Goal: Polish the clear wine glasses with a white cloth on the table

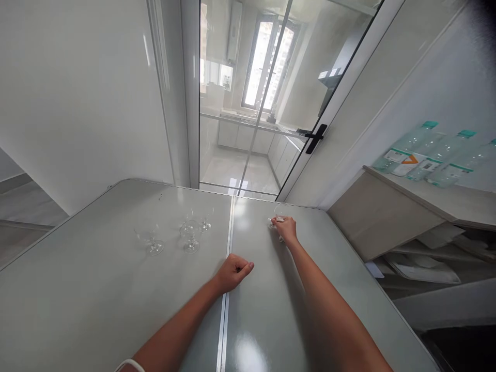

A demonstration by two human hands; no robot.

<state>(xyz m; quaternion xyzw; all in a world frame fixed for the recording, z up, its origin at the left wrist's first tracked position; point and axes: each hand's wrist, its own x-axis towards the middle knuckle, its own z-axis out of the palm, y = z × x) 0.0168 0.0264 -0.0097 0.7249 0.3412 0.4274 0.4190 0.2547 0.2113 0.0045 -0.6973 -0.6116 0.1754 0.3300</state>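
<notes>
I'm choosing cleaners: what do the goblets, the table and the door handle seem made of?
Goblets: glossy, probably glass; the background shows through and edges glint, though clear plastic could look alike.
Table: smooth, glossy grey top, perhaps laminate or painted metal; it reflects light in soft patches.
Door handle: black, likely coated metal, fairly matte; it shows no strong highlights.

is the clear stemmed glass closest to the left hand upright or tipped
Upright: the clear stemmed drinking glass has its round foot flat on the pale grey table, with its bowl above.
</notes>
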